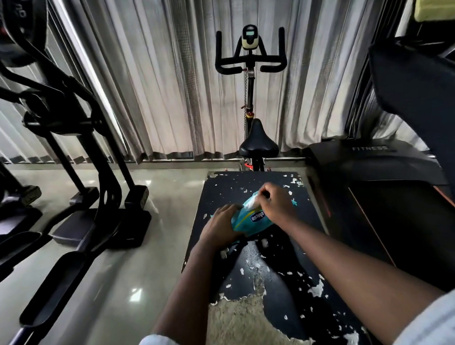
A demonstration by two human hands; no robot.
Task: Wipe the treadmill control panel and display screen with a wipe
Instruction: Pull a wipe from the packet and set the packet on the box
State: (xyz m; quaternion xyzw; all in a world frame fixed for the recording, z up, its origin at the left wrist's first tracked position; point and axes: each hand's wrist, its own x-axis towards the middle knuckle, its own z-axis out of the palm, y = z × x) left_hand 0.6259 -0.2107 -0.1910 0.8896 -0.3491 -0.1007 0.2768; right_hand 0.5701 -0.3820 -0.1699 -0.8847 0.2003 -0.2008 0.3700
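A teal pack of wipes (251, 219) lies on a worn black bench top (289, 268) with peeling patches. My left hand (223, 225) presses on the pack's left side and holds it down. My right hand (275, 203) reaches over the pack's top, its fingertips pinching a white wipe (253, 203) that sticks out of the opening. The treadmill (376, 167) stands to the right, its dark hood marked FITNESS; its upright part (419, 93) rises at the far right. No display screen shows in this view.
A black exercise bike (253, 99) stands straight ahead against grey curtains. An elliptical machine (73, 152) with long pedals fills the left side. Glossy pale floor (136, 253) lies between the elliptical and the bench.
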